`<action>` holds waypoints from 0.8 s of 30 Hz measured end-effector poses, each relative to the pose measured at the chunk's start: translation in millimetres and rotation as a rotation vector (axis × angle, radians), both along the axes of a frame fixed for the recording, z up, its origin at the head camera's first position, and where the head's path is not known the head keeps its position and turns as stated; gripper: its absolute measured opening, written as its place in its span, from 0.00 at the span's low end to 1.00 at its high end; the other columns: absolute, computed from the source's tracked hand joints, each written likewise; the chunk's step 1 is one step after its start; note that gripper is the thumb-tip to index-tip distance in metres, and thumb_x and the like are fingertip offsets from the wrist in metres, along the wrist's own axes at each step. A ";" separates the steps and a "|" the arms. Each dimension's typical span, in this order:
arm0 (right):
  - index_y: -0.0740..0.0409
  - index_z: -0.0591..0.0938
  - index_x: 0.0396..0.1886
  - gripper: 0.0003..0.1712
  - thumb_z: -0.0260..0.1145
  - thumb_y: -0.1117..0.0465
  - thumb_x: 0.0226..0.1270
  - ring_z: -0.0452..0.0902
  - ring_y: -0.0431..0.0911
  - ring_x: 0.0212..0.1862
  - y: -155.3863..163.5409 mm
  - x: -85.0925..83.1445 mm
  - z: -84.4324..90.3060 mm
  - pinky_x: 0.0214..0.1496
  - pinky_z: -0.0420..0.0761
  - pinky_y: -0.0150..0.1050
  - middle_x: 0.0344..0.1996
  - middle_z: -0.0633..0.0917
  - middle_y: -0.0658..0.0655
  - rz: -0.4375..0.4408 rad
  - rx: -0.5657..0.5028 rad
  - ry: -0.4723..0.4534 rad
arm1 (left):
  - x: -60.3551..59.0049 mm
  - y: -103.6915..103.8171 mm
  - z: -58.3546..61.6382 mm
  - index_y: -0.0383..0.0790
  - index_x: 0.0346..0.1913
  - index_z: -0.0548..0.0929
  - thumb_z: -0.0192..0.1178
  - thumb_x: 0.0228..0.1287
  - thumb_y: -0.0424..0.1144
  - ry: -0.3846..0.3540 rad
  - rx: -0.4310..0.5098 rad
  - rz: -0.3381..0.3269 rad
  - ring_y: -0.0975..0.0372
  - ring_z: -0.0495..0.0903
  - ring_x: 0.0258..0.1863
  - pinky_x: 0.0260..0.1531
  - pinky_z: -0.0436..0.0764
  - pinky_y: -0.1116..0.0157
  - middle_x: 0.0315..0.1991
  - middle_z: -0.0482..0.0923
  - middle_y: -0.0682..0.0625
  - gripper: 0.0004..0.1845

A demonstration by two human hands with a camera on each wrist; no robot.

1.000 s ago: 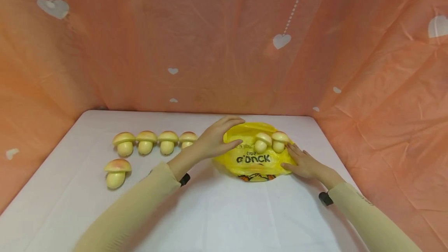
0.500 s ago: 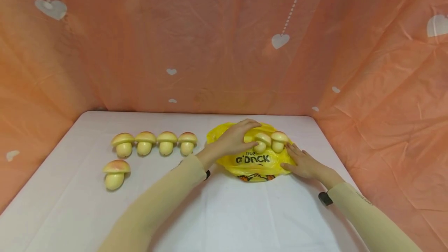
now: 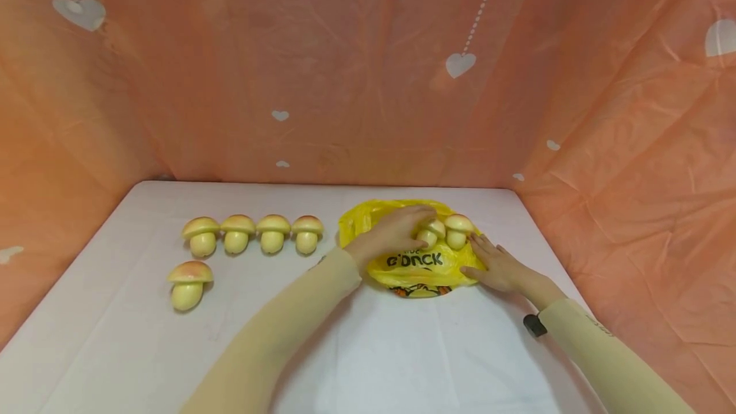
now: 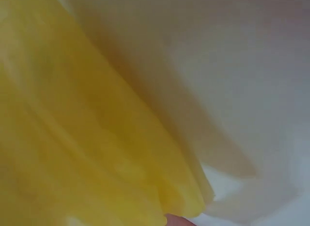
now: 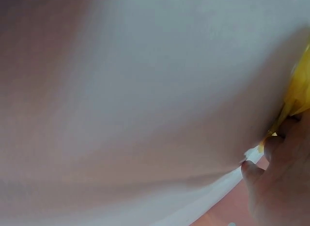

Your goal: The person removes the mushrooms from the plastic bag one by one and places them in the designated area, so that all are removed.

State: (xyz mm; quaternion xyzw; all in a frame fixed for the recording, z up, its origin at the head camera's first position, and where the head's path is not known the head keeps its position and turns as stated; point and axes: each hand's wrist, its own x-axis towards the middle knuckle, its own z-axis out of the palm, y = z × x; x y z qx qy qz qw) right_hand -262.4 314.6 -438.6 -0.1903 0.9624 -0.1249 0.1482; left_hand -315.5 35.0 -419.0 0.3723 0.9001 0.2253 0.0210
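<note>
A crinkled yellow plastic bag (image 3: 352, 225) with dark lettering lies on the right half of the table. Two pale mushrooms (image 3: 457, 233) with pinkish caps rest side by side at the bag's middle. Around the left one of this pair, my left hand (image 3: 393, 232) curls its fingers and thumb, partly covering it. My right hand (image 3: 503, 270) lies with fairly straight fingers at the bag's right edge, fingertips right by the other mushroom. In the left wrist view the bag (image 4: 97, 114) fills the left side; in the right wrist view the right hand (image 5: 286, 177) borders yellow plastic.
Several more mushrooms (image 3: 273, 234) stand in a row at the back left, and a single mushroom (image 3: 188, 286) sits in front of them. White cloth covers the table (image 3: 391, 350). An orange curtain (image 3: 230, 82) with hearts encloses the back and sides.
My left hand has moved right across the bag and closed around the left mushroom of the pair. The right hand stays where it was.
</note>
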 end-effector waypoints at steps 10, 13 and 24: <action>0.74 0.51 0.81 0.52 0.55 0.37 0.80 0.38 0.69 0.81 -0.2 -0.2 1.9 0.78 0.43 0.71 0.81 0.49 0.74 0.000 -0.001 0.003 | -5.3 10.2 -5.5 0.46 0.79 0.67 0.69 0.70 0.43 0.029 -0.084 -0.017 0.56 0.63 0.77 0.77 0.61 0.60 0.79 0.63 0.50 0.37; 0.74 0.51 0.81 0.52 0.55 0.38 0.80 0.37 0.69 0.82 0.4 -0.2 2.1 0.78 0.43 0.71 0.81 0.49 0.74 -0.001 0.001 -0.001 | -5.1 11.8 -7.0 0.46 0.79 0.67 0.69 0.70 0.43 0.041 -0.096 -0.022 0.56 0.64 0.77 0.77 0.62 0.61 0.79 0.63 0.50 0.37; 0.74 0.51 0.81 0.52 0.55 0.38 0.79 0.38 0.69 0.82 0.2 0.2 0.7 0.78 0.43 0.71 0.81 0.49 0.74 0.001 -0.003 0.003 | -1.7 12.4 -9.8 0.48 0.79 0.67 0.68 0.71 0.42 0.041 -0.096 -0.008 0.56 0.65 0.76 0.76 0.63 0.60 0.78 0.64 0.51 0.37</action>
